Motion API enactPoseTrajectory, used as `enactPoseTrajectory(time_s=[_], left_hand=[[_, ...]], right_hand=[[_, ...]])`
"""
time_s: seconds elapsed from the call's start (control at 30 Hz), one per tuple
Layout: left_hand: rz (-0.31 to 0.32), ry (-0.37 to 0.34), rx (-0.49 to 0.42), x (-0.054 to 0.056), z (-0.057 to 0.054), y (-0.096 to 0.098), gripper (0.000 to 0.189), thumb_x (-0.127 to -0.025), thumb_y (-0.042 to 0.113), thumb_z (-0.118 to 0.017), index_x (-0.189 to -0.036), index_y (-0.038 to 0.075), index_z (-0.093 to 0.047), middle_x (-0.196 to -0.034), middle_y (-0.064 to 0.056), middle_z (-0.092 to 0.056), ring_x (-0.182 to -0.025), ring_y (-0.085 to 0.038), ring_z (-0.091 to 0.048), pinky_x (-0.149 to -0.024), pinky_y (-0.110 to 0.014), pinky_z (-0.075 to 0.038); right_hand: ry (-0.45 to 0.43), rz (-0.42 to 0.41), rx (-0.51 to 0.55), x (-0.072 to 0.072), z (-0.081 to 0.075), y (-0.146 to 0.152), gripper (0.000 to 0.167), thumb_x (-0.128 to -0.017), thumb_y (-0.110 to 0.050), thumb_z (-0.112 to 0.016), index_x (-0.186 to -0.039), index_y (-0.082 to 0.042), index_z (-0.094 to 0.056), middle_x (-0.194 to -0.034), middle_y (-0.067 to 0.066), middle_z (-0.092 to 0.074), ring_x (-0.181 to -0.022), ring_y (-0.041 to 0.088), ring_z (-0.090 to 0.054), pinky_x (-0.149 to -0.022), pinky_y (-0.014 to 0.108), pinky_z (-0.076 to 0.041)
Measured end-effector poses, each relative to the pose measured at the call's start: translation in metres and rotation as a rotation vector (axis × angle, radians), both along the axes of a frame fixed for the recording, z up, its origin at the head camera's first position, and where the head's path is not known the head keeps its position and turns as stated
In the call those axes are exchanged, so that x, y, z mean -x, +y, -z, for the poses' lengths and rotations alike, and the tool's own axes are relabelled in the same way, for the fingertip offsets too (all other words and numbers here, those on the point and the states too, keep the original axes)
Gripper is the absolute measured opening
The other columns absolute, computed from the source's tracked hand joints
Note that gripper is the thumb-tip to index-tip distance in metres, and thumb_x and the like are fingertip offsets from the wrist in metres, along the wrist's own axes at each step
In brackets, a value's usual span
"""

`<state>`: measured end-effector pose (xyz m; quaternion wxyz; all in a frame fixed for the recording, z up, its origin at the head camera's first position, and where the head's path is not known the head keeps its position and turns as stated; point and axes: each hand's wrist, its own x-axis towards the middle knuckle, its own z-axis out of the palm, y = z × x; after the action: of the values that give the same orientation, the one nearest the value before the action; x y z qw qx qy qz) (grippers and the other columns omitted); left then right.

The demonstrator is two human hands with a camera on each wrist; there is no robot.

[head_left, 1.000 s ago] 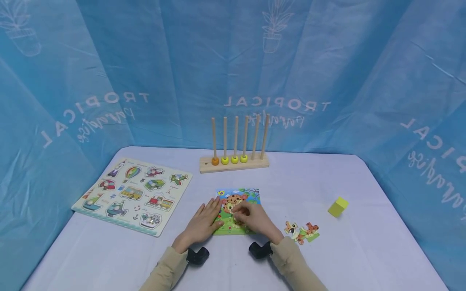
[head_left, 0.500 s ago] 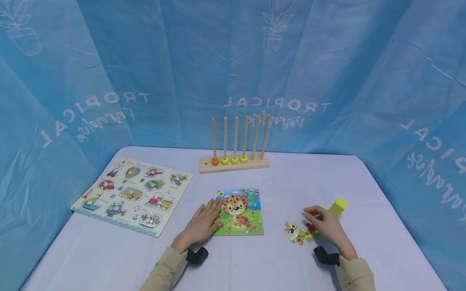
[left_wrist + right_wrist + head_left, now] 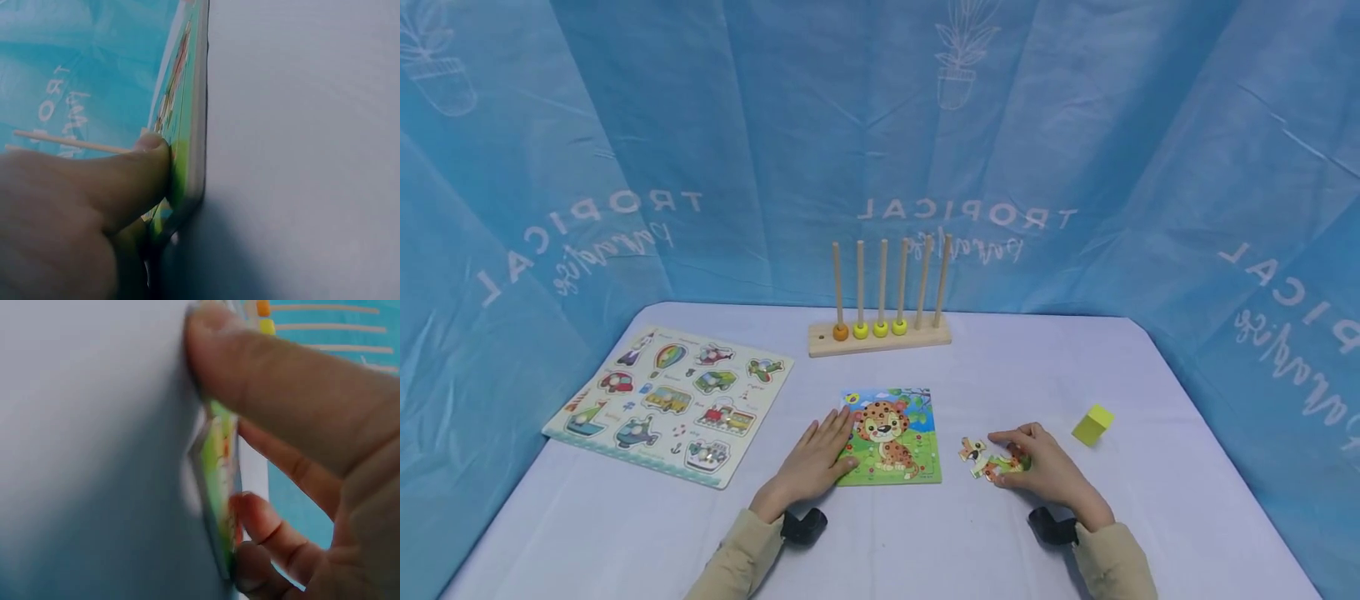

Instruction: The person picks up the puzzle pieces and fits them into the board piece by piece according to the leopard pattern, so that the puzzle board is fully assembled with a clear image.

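Observation:
A square leopard puzzle (image 3: 925,454) lies flat in front of the person in the head view. My left hand (image 3: 812,460) rests on its left edge with fingers extended; in the left wrist view the thumb (image 3: 140,172) presses near the board's corner. To the right of the board, my right hand (image 3: 1048,468) grips a joined cluster of loose puzzle pieces (image 3: 976,458) between thumb and fingers. The right wrist view shows these puzzle pieces (image 3: 219,481) edge-on at the table, with the fingers partly around them. The hand covers part of the cluster.
A white vehicle peg puzzle (image 3: 670,400) lies at the left. Behind the leopard board stands a wooden peg rack (image 3: 917,337) with one orange and several yellow beads. A yellow block (image 3: 1092,425) sits beyond the right hand. Blue fabric (image 3: 820,150) hangs around the table.
My right hand has left the leopard board, moved right to the loose pieces and gripped them. The cluster has shifted left toward the board. My left hand has stayed in place.

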<state>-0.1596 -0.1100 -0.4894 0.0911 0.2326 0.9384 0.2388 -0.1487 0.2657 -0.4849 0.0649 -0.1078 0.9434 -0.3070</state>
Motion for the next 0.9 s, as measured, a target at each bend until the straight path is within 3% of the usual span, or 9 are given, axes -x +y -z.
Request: enactPoseTrajectory(time_s=[0.17, 0.27, 0.4, 0.57, 0.9], left_hand=[[-0.001, -0.007, -0.007, 0.0, -0.001, 0.002, 0.064, -0.102, 0.029, -0.046, -0.152, -0.003, -0.021, -0.161, -0.019, -0.017, -0.15, -0.037, -0.012, -0.123, -0.055, -0.008], [0.001, -0.01, -0.004, 0.0, 0.001, 0.003, 0.064, -0.102, 0.029, -0.045, -0.152, -0.004, -0.021, -0.161, -0.019, -0.017, -0.15, -0.037, -0.013, -0.123, -0.055, -0.009], [-0.005, -0.006, 0.003, 0.0, 0.0, 0.0, 0.065, -0.102, 0.03, -0.045, -0.152, -0.003, -0.02, -0.161, -0.019, -0.016, -0.151, -0.036, -0.012, -0.123, -0.054, -0.009], [-0.012, -0.008, -0.014, 0.0, -0.002, -0.001, 0.065, -0.101, 0.029, -0.046, -0.152, -0.003, -0.021, -0.161, -0.019, -0.017, -0.15, -0.037, -0.012, -0.123, -0.055, -0.008], [-0.014, -0.026, -0.008, -0.001, -0.002, 0.0, 0.065, -0.102, 0.03, -0.045, -0.152, -0.003, -0.019, -0.162, -0.018, -0.015, -0.151, -0.036, -0.011, -0.124, -0.054, -0.007]], right_hand=[[-0.012, 0.074, 0.006, 0.038, 0.001, -0.02, 0.032, -0.075, -0.03, -0.083, -0.103, -0.021, -0.072, -0.111, 0.009, -0.053, -0.095, 0.02, -0.053, -0.086, 0.043, -0.048], [-0.009, 0.089, 0.018, 0.049, 0.003, -0.024, 0.024, -0.078, -0.029, -0.081, -0.098, -0.021, -0.074, -0.112, 0.01, -0.052, -0.096, 0.022, -0.053, -0.086, 0.044, -0.047], [-0.013, 0.04, 0.047, 0.05, 0.005, -0.026, 0.023, -0.079, -0.027, -0.081, -0.101, -0.022, -0.075, -0.118, 0.011, -0.051, -0.101, 0.024, -0.051, -0.086, 0.04, -0.045], [-0.056, -0.055, 0.073, 0.045, 0.001, -0.028, 0.036, -0.071, -0.023, -0.086, -0.105, -0.025, -0.074, -0.118, 0.008, -0.048, -0.097, 0.021, -0.047, -0.082, 0.034, -0.041], [-0.107, -0.071, 0.074, 0.042, -0.005, -0.032, 0.026, -0.069, -0.017, -0.087, -0.086, -0.017, -0.067, -0.114, 0.012, -0.04, -0.093, 0.023, -0.048, -0.082, 0.036, -0.043]])
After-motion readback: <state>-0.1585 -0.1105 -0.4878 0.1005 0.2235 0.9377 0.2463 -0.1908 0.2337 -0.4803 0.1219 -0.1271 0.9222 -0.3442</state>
